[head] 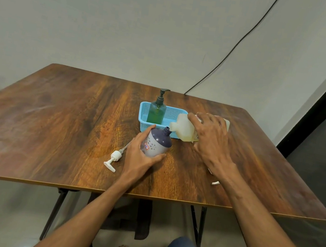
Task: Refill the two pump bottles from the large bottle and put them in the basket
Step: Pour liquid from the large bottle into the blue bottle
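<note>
My left hand (140, 154) grips a grey and purple pump bottle (157, 143), tilted to the right with its neck uncapped. My right hand (212, 140) holds the large pale bottle (185, 128) tipped on its side, its mouth touching the purple bottle's opening. That bottle's white pump head (115, 157) lies on the table to the left of my left hand. A green pump bottle (157, 111) with its pump on stands upright inside the blue basket (172, 113), just behind both hands.
The wooden table (72, 119) ends at a near edge below my forearms. A small white object (215, 182), partly hidden under my right wrist, lies on the table. A black cable (229, 54) hangs down the wall to the table's back edge.
</note>
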